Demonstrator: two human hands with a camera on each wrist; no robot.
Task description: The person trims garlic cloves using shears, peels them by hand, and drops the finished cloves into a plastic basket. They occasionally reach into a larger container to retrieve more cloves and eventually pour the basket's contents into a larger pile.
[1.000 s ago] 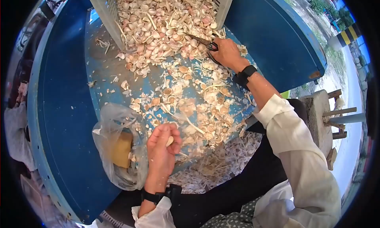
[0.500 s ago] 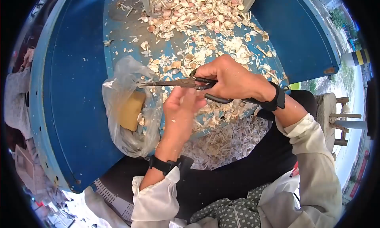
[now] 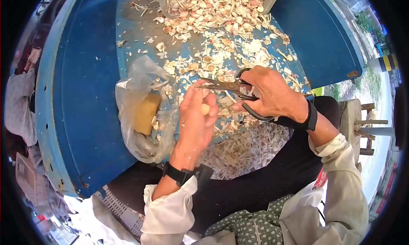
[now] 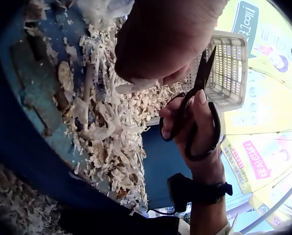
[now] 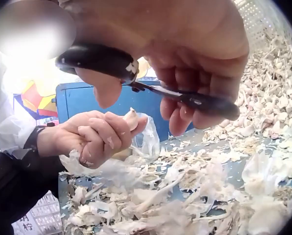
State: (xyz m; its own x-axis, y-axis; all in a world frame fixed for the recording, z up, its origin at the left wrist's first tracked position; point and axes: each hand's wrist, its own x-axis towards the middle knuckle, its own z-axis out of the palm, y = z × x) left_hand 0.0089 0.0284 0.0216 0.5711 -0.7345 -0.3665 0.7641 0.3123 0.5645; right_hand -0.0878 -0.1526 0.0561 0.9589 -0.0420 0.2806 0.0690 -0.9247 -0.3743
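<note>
My left hand (image 3: 194, 121), palm up in the head view, pinches a pale garlic clove (image 5: 131, 119) between thumb and fingers. A rounded pale piece (image 3: 205, 109) shows against its curled fingers. My right hand (image 3: 275, 94) grips black-handled scissors (image 3: 232, 87), with thumb and fingers through the loops. Their blades are parted and point left, the tips overlapping the left fingertips in the head view. From the left wrist, the dark blades (image 4: 204, 71) stand beside the left hand. The right wrist view shows the right hand and handles above the left hand.
Garlic cloves (image 3: 213, 11) spill from a pale slotted crate (image 4: 231, 73) at the far end. Skins and stems (image 3: 226, 60) litter the blue surface. Left of my hands lies a clear plastic bag (image 3: 128, 100) with a brown block (image 3: 147, 115). More peelings (image 3: 243, 153) lie below the near edge.
The right hand brought the scissors back from the clove pile to the left hand. Since half a second ago, they have drawn slightly right and their blades have parted.
</note>
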